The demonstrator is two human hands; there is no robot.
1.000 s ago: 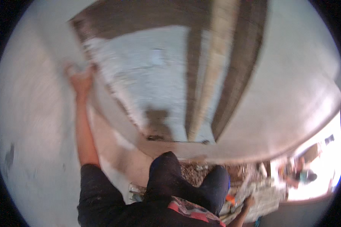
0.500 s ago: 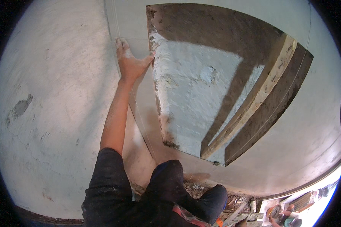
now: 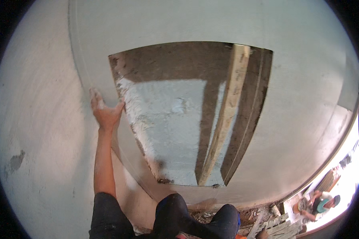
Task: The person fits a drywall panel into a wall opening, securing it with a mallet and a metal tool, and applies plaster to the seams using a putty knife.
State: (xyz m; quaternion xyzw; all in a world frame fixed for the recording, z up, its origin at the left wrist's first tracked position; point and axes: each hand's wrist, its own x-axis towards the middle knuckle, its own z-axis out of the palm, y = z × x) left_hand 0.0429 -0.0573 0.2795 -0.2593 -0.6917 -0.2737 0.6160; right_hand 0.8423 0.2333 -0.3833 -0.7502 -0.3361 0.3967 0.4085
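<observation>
My left hand [image 3: 107,113] lies on the pale wall panel, its thumb spread well apart from its fingers and nothing in its grasp. The thumb tip meets the left edge of a four-sided opening [image 3: 167,119], while the fingertips reach the corner with the left-hand wall [image 3: 40,119]. Inside the opening is rough brown and whitish plaster. A wooden batten [image 3: 227,107] stands in its right part, casting a shadow. At the lower edge, a small brown shape [image 3: 262,234] may be part of my right hand; its fingers cannot be made out.
A thin string [image 3: 254,107] runs down across the opening's right side. Below my bent knees [image 3: 172,205] lie rubble and wooden slats [image 3: 279,227]. At the lower right, a person [image 3: 323,205] in a cap holds a round container [image 3: 302,205]. A dark chipped patch [image 3: 16,161] marks the left wall.
The view has shifted, so the opening and my left hand appear lower and farther left. My left hand keeps its spread pose at the opening's edge. More of the other person shows.
</observation>
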